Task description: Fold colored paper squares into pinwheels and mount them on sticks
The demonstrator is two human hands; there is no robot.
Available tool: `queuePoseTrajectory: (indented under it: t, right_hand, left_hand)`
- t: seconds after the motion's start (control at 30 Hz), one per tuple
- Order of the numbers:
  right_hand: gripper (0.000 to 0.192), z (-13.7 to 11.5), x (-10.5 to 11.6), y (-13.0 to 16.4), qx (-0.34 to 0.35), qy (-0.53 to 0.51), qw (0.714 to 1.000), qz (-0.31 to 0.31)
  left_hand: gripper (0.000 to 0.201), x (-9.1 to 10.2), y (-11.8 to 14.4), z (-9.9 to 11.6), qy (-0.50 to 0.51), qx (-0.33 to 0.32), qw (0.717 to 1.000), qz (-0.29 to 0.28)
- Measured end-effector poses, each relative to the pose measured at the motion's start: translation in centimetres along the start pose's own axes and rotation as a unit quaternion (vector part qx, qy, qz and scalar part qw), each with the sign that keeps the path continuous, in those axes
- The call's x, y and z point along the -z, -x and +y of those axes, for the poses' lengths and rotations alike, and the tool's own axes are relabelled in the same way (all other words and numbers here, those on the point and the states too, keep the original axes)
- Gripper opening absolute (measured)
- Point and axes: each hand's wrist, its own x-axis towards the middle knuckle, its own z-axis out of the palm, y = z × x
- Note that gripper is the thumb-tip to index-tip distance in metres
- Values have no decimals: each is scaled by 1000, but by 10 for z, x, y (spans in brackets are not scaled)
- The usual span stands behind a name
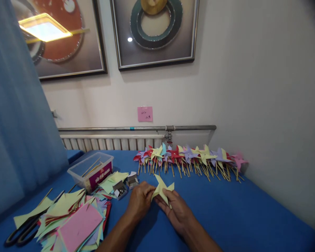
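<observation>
A folded yellow paper pinwheel (162, 190) sits just above the blue surface (225, 210), pinched between both hands: the left hand (139, 200) fingers closed on its left edge, the right hand (177, 210) fingers closed beneath it. Behind lies a row of finished pinwheels (189, 159); left, a small pin box (120, 190) and cut paper squares (76, 220).

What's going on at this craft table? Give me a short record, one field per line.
left hand: pinches the yellow paper pinwheel
right hand: holds the same pinwheel from below
finished pinwheels: a row on sticks by the wall
paper stack: cut coloured sheets, left of the hands
scissors: beside the stack, far left
plastic box: clear, holds wooden sticks
small boxes: open, contents too small to tell
table: blue cover
</observation>
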Motion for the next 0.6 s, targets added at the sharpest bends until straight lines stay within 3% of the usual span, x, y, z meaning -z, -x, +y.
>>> queuePoseTrajectory:
  t: [0.13, 0.37, 0.6]
  right_hand:
    - [28, -2, 1, 0, 2, 5, 1000, -9]
    - [27, -1, 3, -3, -6, 2, 1000, -3]
    - [29, -5, 1, -1, -8, 0, 1000, -12]
  left_hand:
    - [31, -1, 0, 1, 26, -6, 1000, -8]
    - [24, -3, -2, 3, 69, 22, 997, 38]
    - [18, 0, -2, 5, 55, 24, 998, 25]
